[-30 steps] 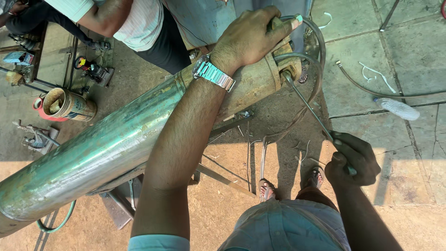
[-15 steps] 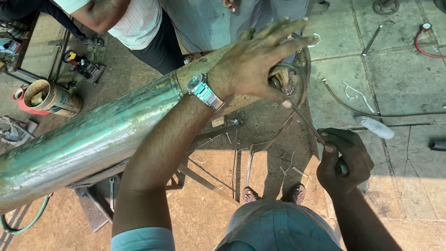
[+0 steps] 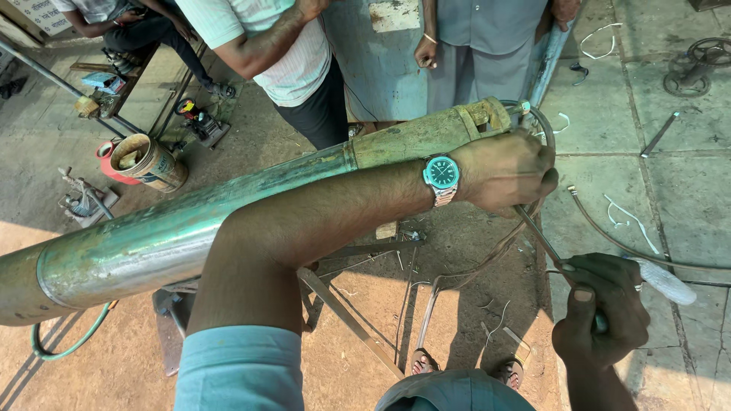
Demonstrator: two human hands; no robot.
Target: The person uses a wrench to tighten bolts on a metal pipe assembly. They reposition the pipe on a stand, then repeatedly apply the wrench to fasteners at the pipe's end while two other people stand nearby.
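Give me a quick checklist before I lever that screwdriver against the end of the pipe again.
1. Left hand braced on the pipe end: ok.
2. Right hand wrapped around the screwdriver handle: ok.
3. Screwdriver tip seated: cannot tell, the left hand hides it.
4. Pipe resting on the metal stand: ok, though its contact is partly hidden.
5. Feet clear of the pipe: not ok, they are under it.
6. Bystanders clear: not ok, they stand right at the pipe.
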